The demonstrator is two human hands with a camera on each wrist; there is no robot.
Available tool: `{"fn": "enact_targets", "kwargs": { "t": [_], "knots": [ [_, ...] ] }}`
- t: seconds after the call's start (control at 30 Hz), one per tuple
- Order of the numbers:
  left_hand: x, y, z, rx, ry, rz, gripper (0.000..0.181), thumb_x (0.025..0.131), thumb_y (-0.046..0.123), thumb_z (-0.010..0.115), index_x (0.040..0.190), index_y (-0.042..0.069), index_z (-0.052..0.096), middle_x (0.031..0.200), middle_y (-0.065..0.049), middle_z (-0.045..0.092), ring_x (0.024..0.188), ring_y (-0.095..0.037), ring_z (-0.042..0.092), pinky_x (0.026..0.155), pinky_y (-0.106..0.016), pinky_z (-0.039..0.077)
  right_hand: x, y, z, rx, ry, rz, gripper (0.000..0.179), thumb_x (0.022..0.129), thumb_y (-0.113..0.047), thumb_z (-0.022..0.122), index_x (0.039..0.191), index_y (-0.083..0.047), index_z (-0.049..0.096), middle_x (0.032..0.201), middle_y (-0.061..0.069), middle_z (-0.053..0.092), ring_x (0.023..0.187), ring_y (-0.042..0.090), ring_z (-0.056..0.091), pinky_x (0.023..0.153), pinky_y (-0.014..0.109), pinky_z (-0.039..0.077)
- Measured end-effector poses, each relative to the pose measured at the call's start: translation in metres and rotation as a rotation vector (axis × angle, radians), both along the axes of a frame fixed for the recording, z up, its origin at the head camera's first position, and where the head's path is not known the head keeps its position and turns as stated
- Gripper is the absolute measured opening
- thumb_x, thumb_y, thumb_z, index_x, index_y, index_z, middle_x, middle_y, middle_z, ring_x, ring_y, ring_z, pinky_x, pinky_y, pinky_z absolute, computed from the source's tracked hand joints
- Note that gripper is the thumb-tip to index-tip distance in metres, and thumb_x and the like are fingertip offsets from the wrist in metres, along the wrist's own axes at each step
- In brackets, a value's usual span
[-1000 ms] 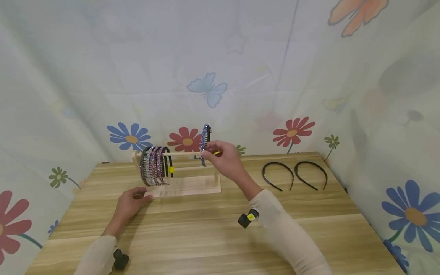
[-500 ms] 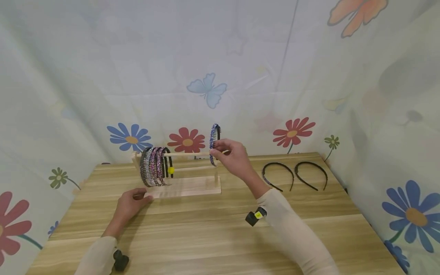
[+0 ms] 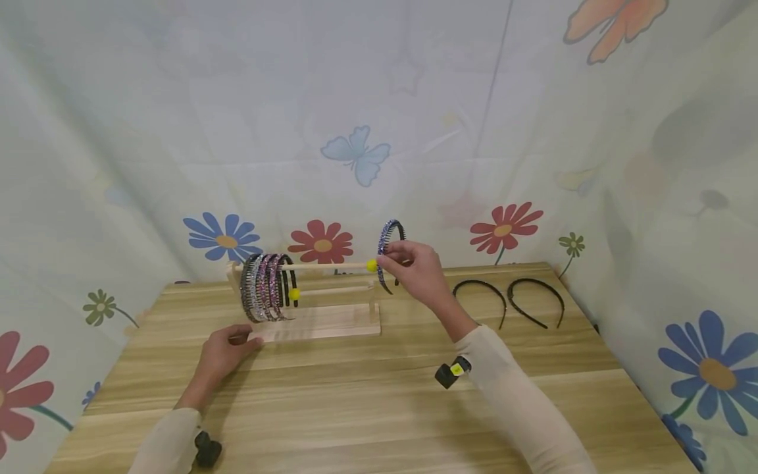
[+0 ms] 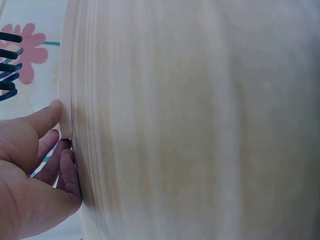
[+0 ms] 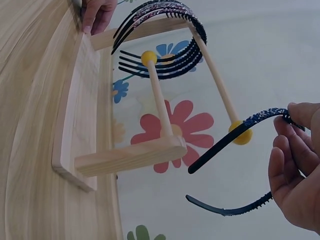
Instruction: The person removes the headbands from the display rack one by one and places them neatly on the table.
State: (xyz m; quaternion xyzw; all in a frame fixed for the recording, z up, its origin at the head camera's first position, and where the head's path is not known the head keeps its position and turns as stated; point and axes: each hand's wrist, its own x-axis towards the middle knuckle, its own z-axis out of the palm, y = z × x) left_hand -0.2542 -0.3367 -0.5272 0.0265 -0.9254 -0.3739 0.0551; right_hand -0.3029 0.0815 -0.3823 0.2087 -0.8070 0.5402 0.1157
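Lightly, the right hand (image 3: 416,271) pinches a blue-glittered headband (image 3: 383,238) between thumb and fingers, holding it in the air above the table (image 3: 355,408), just beside the yellow ball (image 3: 372,265) that caps the upper rod (image 3: 331,266); whether headband and ball touch cannot be told. The headband stands nearly upright: its arch is at the top, its two open ends point down toward the table, and its long axis runs close to vertical. In the head view it is turned partly edge-on, glitter on the outer face and dark comb teeth along the inner side. The left hand (image 3: 224,353) pinches the near left corner of the wooden stand (image 3: 343,320), thumb and fingers meeting its base. Toward the left end of the upper rod hangs a row of headbands (image 3: 260,289), black, silver and pink, packed side by side with their ends down. A lower rod (image 5: 160,100) reaches from the opposite upright, with its own yellow tip near the row. To the right, two black headbands (image 3: 535,280) lie on the table, ends toward the person, the left one partly hidden behind the right forearm
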Motion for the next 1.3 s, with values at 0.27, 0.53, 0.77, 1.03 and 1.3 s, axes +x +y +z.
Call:
{"fn": "enact_targets", "kwargs": {
  "t": [0.27,0.53,0.77,1.03,1.3],
  "knots": [
    [0.001,-0.001,0.001,-0.004,-0.013,0.008,0.054,0.095,0.033,0.074,0.131,-0.006,0.063,0.127,-0.028,0.066,0.113,-0.043,0.066,0.094,-0.054,0.055,-0.004,0.007,-0.009,0.005,-0.044,-0.038,0.039,0.095,-0.033,0.075,0.123,-0.007,0.07,0.103,0.007,0.078,0.095,0.021,0.07,0.078,0.038,0.057],
    [0.003,-0.001,-0.001,0.001,-0.015,0.006,0.055,0.095,0.034,0.075,0.132,-0.005,0.063,0.128,-0.028,0.066,0.113,-0.043,0.066,0.093,-0.053,0.055,-0.006,0.011,-0.019,0.038,-0.068,-0.086,0.039,0.094,-0.037,0.075,0.12,-0.008,0.071,0.099,0.006,0.078,0.094,0.021,0.07,0.077,0.041,0.058],
    [0.003,-0.002,0.0,-0.004,-0.033,0.01,0.057,0.096,0.036,0.074,0.134,-0.004,0.062,0.131,-0.028,0.065,0.117,-0.043,0.065,0.095,-0.054,0.054,-0.011,0.012,-0.032,0.039,-0.096,-0.12,0.038,0.093,-0.038,0.077,0.116,-0.008,0.073,0.096,0.006,0.077,0.09,0.021,0.071,0.075,0.041,0.058],
    [0.003,0.0,0.002,-0.004,-0.031,0.012,0.057,0.096,0.036,0.074,0.134,-0.004,0.062,0.13,-0.029,0.065,0.116,-0.043,0.065,0.096,-0.054,0.054,-0.016,0.008,-0.051,0.047,-0.149,-0.157,0.038,0.091,-0.036,0.079,0.115,-0.007,0.074,0.097,0.007,0.077,0.091,0.022,0.071,0.079,0.042,0.059],
    [0.001,0.001,0.001,0.004,-0.034,0.01,0.057,0.096,0.036,0.074,0.134,-0.004,0.062,0.131,-0.027,0.065,0.117,-0.043,0.065,0.096,-0.054,0.054,-0.024,0.003,-0.07,0.073,-0.143,-0.198,0.033,0.09,-0.034,0.08,0.107,-0.006,0.075,0.096,0.008,0.076,0.09,0.023,0.072,0.079,0.044,0.059]
  ]
}}
